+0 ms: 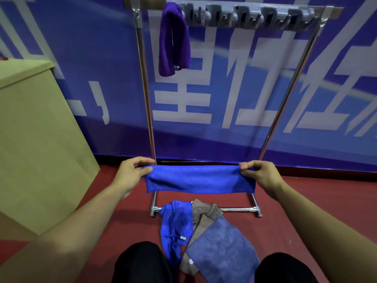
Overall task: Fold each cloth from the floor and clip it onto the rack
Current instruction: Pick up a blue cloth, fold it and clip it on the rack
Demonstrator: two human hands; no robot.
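Note:
I hold a bright blue cloth (199, 178) stretched flat as a folded horizontal band in front of the rack's lower part. My left hand (132, 172) pinches its left end and my right hand (259, 173) pinches its right end. The metal rack (145, 94) stands against the wall, with a grey clip bar (246, 16) along its top. A purple cloth (173, 39) hangs folded from the leftmost clip. On the floor by the rack's base lie another blue cloth (175, 225), a brown cloth (206, 211) and a grey-blue cloth (222, 252).
A tan cabinet (36, 139) stands at the left. A blue banner wall (244, 88) is behind the rack. The floor is red carpet (306, 201). My knees in black trousers (140, 262) show at the bottom.

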